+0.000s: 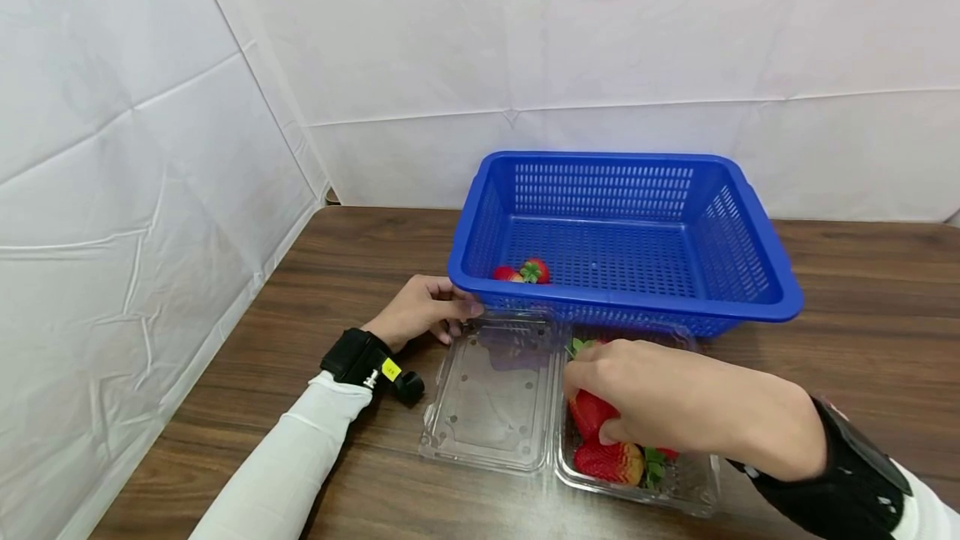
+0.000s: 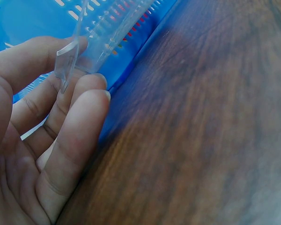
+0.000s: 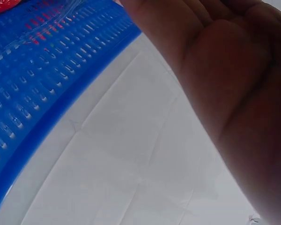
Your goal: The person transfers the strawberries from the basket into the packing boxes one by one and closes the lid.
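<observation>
Right now, your right hand (image 1: 633, 386) pinches a red strawberry (image 1: 590, 412) between thumb and fingers at the clear plastic box (image 1: 692, 477), where other strawberries (image 1: 606, 462) lie close by. Your left hand (image 1: 420, 308) grips the far left corner of the opened lid (image 1: 491, 407), beside the blue basket (image 1: 600, 248), which has strawberries near its front left corner.

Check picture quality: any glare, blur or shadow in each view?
Head: mostly crisp, pale sheen on the clear rectangular plastic lid; left wrist: the brown wood-grain table looks blurred; right wrist: the right hand is dark against the brighter white creased sheet.
</observation>
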{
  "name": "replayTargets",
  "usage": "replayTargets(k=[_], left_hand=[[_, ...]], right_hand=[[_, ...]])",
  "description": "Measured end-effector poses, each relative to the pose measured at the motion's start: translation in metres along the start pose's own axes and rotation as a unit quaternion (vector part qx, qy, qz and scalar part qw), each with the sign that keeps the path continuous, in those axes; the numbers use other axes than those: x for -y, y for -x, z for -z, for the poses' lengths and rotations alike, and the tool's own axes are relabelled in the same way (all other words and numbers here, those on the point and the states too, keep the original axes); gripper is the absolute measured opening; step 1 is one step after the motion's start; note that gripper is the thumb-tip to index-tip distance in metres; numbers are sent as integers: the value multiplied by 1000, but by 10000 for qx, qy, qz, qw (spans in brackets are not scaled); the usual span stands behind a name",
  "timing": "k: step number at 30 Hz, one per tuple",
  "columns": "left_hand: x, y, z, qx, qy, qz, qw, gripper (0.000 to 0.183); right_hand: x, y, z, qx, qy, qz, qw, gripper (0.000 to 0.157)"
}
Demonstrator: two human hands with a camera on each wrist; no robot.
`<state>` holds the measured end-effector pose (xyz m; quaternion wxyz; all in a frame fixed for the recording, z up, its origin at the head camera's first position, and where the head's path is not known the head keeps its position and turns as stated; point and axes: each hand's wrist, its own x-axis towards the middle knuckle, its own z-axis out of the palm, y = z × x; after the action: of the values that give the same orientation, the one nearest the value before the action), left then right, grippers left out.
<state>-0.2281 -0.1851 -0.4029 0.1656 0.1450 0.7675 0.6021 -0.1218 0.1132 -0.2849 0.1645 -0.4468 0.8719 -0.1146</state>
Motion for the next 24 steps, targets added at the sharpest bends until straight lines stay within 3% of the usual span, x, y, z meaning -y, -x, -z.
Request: replayTargets(k=[9, 24], left_hand=[[1, 1, 0, -25, -18, 19, 10000, 23], [2, -1, 0, -42, -33, 14, 10000, 22]], right_hand=[[4, -2, -5, 369, -209, -405, 9983, 31], [4, -3, -10, 263, -109, -307, 9991, 32]])
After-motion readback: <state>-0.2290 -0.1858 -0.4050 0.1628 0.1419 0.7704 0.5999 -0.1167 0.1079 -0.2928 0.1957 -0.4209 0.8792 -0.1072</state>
